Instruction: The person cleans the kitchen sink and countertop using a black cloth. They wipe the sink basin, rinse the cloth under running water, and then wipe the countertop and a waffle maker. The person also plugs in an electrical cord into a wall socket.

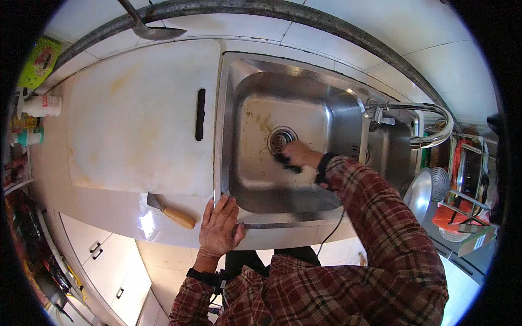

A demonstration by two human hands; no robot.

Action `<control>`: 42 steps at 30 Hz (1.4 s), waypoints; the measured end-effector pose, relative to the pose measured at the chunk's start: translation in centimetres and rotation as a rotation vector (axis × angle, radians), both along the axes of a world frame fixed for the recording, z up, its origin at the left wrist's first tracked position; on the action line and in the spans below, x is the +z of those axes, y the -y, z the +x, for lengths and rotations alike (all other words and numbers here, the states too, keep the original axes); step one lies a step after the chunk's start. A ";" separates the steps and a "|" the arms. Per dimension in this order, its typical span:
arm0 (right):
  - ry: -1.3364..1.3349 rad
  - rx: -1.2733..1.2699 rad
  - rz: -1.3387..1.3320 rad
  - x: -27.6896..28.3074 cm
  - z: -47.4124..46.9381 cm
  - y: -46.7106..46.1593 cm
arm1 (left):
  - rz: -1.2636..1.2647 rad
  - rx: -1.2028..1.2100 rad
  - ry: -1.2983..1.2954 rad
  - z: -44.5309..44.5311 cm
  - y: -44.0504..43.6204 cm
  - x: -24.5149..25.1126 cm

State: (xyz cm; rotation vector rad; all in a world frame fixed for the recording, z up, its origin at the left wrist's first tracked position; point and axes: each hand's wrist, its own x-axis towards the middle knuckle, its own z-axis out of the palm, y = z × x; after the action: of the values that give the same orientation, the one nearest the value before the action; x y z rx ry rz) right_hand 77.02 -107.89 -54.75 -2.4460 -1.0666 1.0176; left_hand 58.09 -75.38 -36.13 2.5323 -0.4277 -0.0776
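My right hand (299, 154) is inside the stainless steel sink basin (253, 183), beside the round drain strainer (279, 139). It grips a black object (290, 164) against the basin floor; motion blur hides exactly what it is. Brownish stains (261, 120) mark the steel left of the drain and above it. My left hand (220, 228) lies flat with nothing in it, its fingers on the counter edge and the sink's front left corner. Just left of that hand is a knife (177, 216) with a wooden handle and a short, wide blade, by the edge of the large white cutting board (142, 122).
A chrome faucet (432, 108) arches over the second, smaller basin (387, 150) at right. A metal ladle (159, 32) hangs before the wall pipe (244, 7). Bottles (43, 106) stand at far left. Past the sink at right are a metal bowl (420, 189) and a dish rack (469, 195).
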 end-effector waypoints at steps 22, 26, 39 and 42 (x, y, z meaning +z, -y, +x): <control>-0.122 -0.247 -0.205 -5.2 -1.3 -9.4 | -0.033 0.020 -0.018 -0.1 0.0 0.1; 0.041 -0.338 -0.089 -1.8 0.4 -4.2 | -0.019 0.016 0.015 -0.4 0.0 0.1; -0.307 -0.419 -0.092 1.6 0.0 -10.1 | -0.066 0.017 0.067 -0.9 -0.4 0.5; -0.688 -0.840 0.339 8.3 2.1 -7.7 | -0.064 0.031 0.099 -1.0 -0.4 0.5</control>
State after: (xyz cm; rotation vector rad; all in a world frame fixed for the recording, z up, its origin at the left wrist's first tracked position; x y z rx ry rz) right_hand 79.14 -100.21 -46.42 -1.7375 0.0369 1.0976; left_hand 57.10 -75.02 -35.58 2.4855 -0.4234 0.0722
